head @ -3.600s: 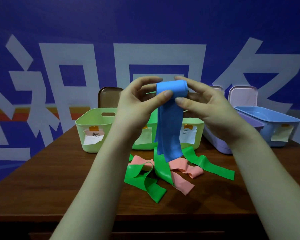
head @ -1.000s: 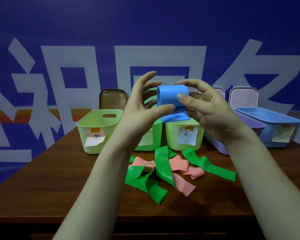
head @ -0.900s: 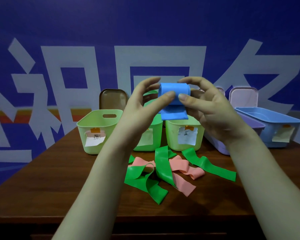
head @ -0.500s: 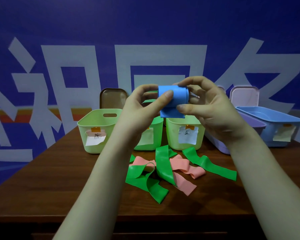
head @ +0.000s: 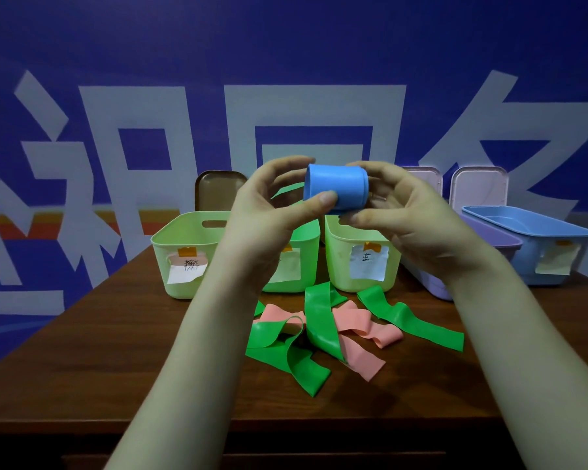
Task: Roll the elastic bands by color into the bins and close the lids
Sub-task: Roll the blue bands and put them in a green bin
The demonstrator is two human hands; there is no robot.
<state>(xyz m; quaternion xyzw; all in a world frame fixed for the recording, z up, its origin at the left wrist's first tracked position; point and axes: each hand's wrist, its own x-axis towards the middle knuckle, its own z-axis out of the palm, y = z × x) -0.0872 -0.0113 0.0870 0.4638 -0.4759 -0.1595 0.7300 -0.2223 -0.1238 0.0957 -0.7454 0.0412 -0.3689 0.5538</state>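
Observation:
A blue elastic band (head: 340, 186), wound into a tight roll, is held up in front of me above the bins. My left hand (head: 269, 218) grips its left end, thumb across the front. My right hand (head: 408, 215) holds its right end with curled fingers. Three pale green bins stand in a row behind: the left bin (head: 180, 245), the middle bin (head: 306, 252) partly hidden by my left hand, and the right bin (head: 343, 262), each with a paper label. Loose green bands (head: 319, 320) and pink bands (head: 360, 325) lie tangled on the wooden table (head: 116, 351).
A brown lid (head: 214, 188) leans on the wall behind the left bin. A purple bin (head: 486, 239) and a blue bin (head: 530, 228) stand at the right, with two pale lids (head: 479, 184) upright behind them. The table's front edge runs below the bands.
The hanging blue tail has been wound up onto the roll; no loose end shows now. Both hands stayed at the same height over the bins.

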